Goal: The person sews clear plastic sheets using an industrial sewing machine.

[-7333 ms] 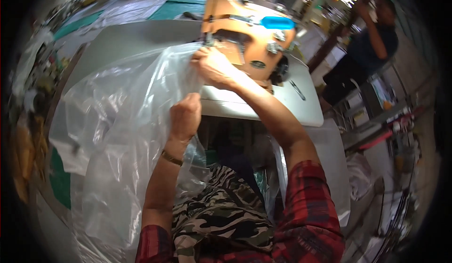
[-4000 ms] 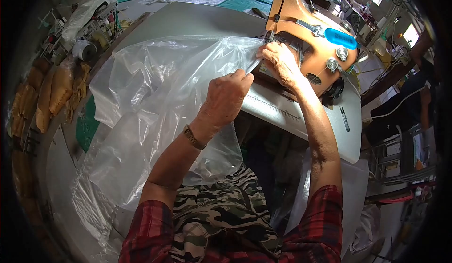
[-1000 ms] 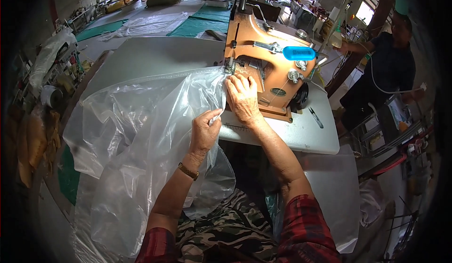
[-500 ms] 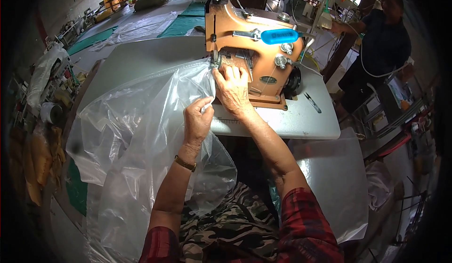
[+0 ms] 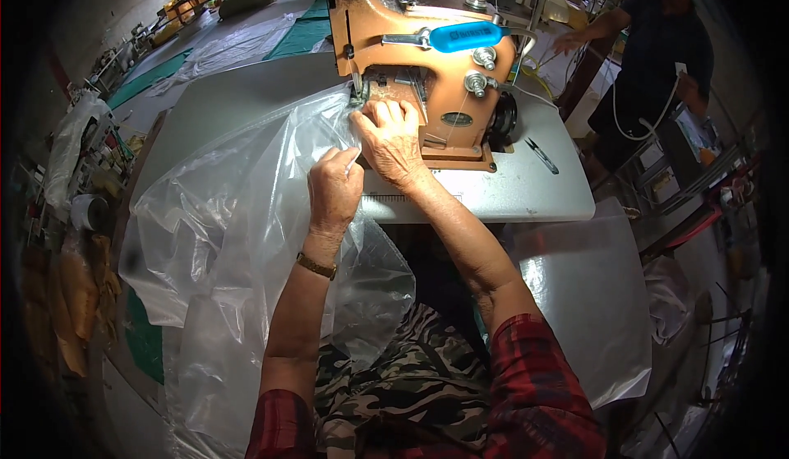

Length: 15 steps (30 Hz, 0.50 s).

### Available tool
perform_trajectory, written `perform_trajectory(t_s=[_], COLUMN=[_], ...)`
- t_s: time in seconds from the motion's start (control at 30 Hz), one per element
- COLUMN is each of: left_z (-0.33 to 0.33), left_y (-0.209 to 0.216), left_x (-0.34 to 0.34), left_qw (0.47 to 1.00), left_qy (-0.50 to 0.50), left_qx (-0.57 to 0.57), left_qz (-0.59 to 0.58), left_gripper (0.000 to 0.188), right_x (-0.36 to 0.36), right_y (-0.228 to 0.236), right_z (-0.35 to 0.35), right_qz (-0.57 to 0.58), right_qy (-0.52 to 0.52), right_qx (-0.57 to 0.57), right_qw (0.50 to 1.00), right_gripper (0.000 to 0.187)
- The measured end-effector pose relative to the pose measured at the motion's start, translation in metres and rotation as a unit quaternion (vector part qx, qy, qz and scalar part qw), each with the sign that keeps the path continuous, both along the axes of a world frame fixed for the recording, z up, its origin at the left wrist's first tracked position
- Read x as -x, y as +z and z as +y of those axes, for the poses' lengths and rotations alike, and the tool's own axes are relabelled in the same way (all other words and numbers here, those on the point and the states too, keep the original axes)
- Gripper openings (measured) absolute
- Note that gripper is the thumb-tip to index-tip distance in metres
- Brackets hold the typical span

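Note:
An orange sewing machine [image 5: 448,122] with a blue oblong piece on its arm stands on a pale table [image 5: 238,89]. Clear plastic sheeting [image 5: 238,212] runs from beneath its needle area across the table's left side and down over my lap. My left hand [image 5: 334,184] is closed on a gathered edge of that sheeting, just short of the machine. Farther up, close to the presser foot, my right hand [image 5: 390,141] presses bent fingers on the sheeting's edge; the fingertips are partly hidden. Small thread snips [image 5: 542,156] lie right of the machine.
Another clear sheet [image 5: 575,295] hangs at the table's front right. A person [image 5: 662,64] in dark clothes stands at the far right with a pale cord. Green and white sheets [image 5: 300,32] cover the floor behind. Cluttered shelves [image 5: 82,212] line the left.
The view has shifted, so the machine and table sit a little higher and farther left. Both hands keep their hold near the needle. The other person's arms have moved.

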State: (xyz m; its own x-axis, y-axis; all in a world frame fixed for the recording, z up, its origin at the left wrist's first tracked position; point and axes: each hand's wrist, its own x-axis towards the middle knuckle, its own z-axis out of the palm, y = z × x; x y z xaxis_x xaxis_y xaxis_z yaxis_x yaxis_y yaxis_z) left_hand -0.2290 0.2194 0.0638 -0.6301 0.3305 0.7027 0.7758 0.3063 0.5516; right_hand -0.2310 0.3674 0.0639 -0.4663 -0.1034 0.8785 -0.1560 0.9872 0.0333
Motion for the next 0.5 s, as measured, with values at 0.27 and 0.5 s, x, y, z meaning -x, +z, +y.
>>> perform_trajectory(t_s=[0.27,0.5], left_z=[0.011,0.021], left_y=[0.008,0.015], left_x=[0.007,0.025], left_qw=[0.992,0.982], left_qy=[0.041,0.084], left_qx=[0.084,0.131], left_qz=[0.081,0.103], left_gripper=[0.014,0.011], right_x=[-0.004,0.000], right_y=[0.003,0.001], right_z=[0.000,-0.002], right_qz=[-0.016,-0.020], right_qy=[0.003,0.008], right_qx=[0.008,0.019], right_qw=[1.000,1.000], right_gripper=[0.028,0.029])
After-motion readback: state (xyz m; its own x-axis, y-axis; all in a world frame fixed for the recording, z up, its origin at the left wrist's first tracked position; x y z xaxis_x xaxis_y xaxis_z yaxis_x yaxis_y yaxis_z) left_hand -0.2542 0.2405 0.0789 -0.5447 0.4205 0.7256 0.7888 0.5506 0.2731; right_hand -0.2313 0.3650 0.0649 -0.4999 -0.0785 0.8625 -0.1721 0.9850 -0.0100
